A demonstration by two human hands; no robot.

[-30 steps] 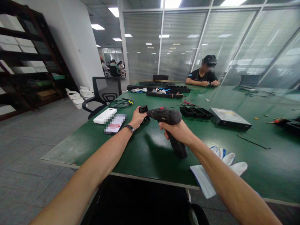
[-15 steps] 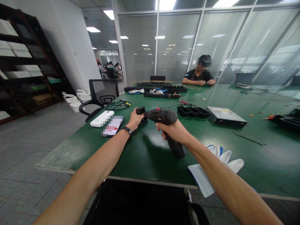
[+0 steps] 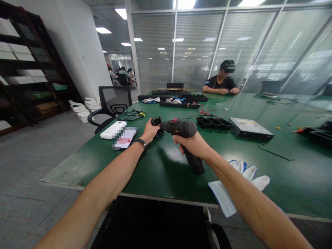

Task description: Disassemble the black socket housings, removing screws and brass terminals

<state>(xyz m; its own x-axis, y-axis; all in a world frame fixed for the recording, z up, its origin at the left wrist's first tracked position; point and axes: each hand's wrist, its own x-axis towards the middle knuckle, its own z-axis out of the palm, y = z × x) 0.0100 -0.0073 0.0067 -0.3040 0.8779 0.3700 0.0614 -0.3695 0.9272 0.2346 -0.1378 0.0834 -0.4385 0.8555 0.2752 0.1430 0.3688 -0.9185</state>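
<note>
My right hand (image 3: 190,143) grips a black cordless drill (image 3: 178,127) by its handle, with the drill's nose pointing left. Around a small black part (image 3: 156,121) my left hand (image 3: 149,131) is closed. The drill's tip reaches that part, beside my left fingers; whether they touch I cannot tell. Much of the black part is hidden by the hand and the drill, so its exact kind does not show. Left of my left wrist lie a phone (image 3: 125,138) and a white power bank-like block (image 3: 113,129).
Under my right forearm lies a white glove (image 3: 224,199). Black trays (image 3: 214,123) and a metal box-shaped drive (image 3: 250,128) stand right of the drill. Coiled cables (image 3: 131,116) lie at the left edge. Across the green table (image 3: 145,176), another person (image 3: 221,83) sits.
</note>
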